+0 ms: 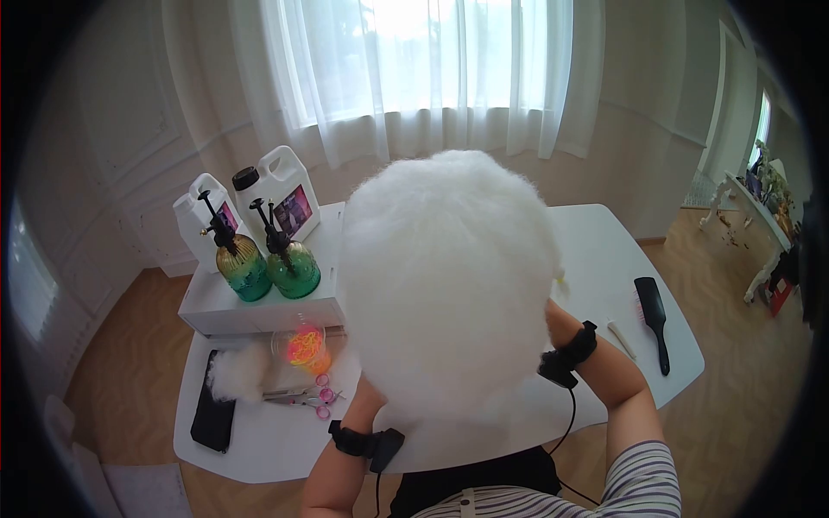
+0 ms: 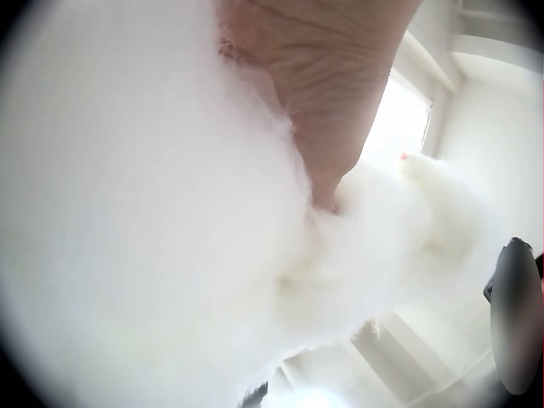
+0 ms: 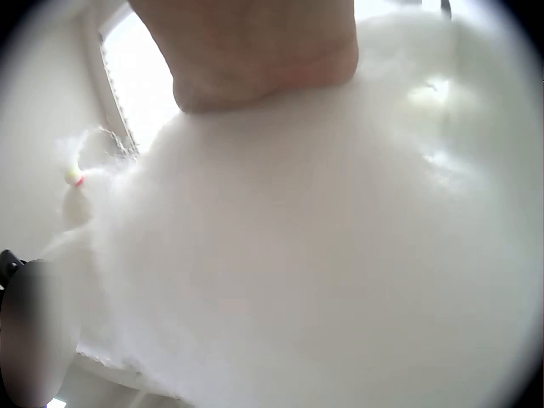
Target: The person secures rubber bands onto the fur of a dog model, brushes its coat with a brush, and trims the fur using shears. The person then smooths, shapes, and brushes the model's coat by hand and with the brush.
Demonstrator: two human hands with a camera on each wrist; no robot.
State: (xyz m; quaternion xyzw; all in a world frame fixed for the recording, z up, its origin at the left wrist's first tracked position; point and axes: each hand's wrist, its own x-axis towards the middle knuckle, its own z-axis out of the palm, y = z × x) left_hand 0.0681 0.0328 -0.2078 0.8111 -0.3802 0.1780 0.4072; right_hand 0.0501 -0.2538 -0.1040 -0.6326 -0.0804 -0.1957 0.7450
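A large, rounded mass of fluffy white fur (image 1: 449,285) stands over the middle of the white table and fills much of both wrist views. My left hand (image 2: 314,85) is against its near left side, sunk partly into the fluff. At the right side, the heel of my right hand (image 3: 263,59) presses against the fur. Both sets of fingers are hidden, so I cannot tell whether they grip. Beyond the fur, the right wrist view shows a small tuft with a yellow and red band (image 3: 75,177).
Left on the table (image 1: 268,462) are pink-handled scissors (image 1: 324,397), a cup of bright bands (image 1: 306,347), a loose fluff clump (image 1: 237,371) and a black case (image 1: 213,410). Spray bottles (image 1: 294,269) and white jugs (image 1: 294,194) stand on a white box (image 1: 259,321). A black brush (image 1: 652,319) lies right.
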